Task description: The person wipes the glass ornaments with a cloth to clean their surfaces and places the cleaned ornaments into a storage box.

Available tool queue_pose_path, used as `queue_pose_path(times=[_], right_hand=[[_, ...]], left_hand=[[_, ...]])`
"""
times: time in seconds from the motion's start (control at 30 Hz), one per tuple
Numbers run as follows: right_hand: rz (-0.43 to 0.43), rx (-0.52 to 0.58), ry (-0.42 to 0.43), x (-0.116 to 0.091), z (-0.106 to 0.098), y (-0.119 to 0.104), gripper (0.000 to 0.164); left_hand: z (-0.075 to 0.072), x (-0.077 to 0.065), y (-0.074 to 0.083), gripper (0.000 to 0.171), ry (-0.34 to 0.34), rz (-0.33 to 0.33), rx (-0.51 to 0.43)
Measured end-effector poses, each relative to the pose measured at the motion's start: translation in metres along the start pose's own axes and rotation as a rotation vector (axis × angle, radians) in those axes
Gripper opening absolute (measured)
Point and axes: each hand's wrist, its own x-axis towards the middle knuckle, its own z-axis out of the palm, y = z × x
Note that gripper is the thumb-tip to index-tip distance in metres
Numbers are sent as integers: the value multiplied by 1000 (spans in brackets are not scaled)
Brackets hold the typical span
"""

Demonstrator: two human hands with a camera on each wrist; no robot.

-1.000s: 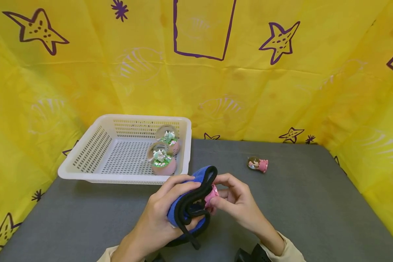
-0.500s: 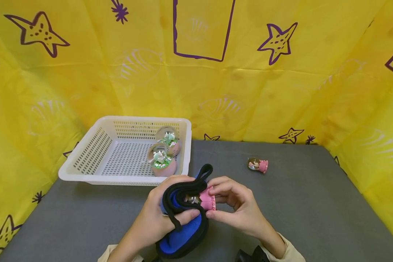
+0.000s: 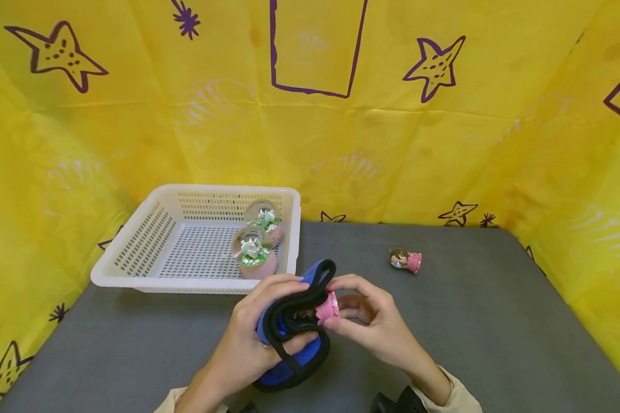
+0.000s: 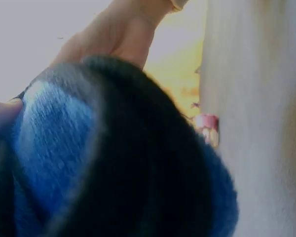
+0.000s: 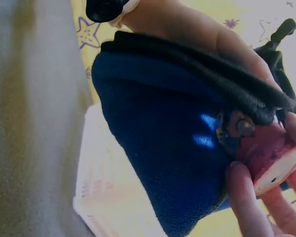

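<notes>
My left hand grips a blue cloth with black edging, bunched in folds. A small snow globe with a pink base has its clear dome tucked between those folds. Fingers and thumb of my right hand pinch the pink base from the right. Up close in the right wrist view, the globe lies tilted against the cloth, its pale underside facing outward. Cloth fills most of the left wrist view and hides the held globe there.
A white plastic basket stands at the back left, holding two larger snow globes with pink bases. Another small pink-based snow globe lies on its side on the grey table, right of the hands. Yellow printed fabric hangs behind.
The pinched globe first turned so its dome showed between the folds; now the cloth covers more of it. The folds shifted in my left hand. The basket and lying globe stay put.
</notes>
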Motion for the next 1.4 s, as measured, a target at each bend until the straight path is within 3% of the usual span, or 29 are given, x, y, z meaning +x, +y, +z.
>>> queue_pose_path(times=[0.07,0.2,0.27,0.33,0.47,0.57,0.7,0.83,0.93,1.03,1.1,1.17,1.27,1.4], right_hand=[[-77,-14,-4,1,0,0,44],[-212,-11,-38,3,-1,0,51],[-243,-6,-51,3,-1,1,52],[-224,-7,-52,3,-2,1,52],[-79,16,-45,1,-2,1,50],[-7,26,-25,0,-2,0,45],[-34,-1,-1,0,-2,-1,42],[-123,-15,-10,2,-3,-1,47],[-208,-11,-34,2,-4,1,48],[-278,-22,-65,2,-5,4,47],[-301,-44,-74,2,-4,5,45],[-293,-63,-75,2,-3,4,45],[-183,-76,-72,1,-1,0,46],[25,-74,-94,0,-1,-5,45]], left_hand=[[-1,0,-1,63,-9,-21,-36],[-5,0,-1,64,-44,-127,-112],[-6,0,-1,64,-51,-143,-125],[-6,0,0,64,-36,-116,-120],[-3,1,0,62,22,-16,-62],[-1,1,2,58,31,15,-5],[0,0,2,54,20,21,31],[-1,1,-1,57,23,29,0],[-3,2,-1,60,-6,-36,-57],[-5,1,1,59,-50,-182,-107],[-6,1,3,57,-71,-265,-124],[-6,1,5,55,-74,-300,-128],[-6,1,6,56,-43,-245,-110],[-5,1,4,57,9,-60,-22]])
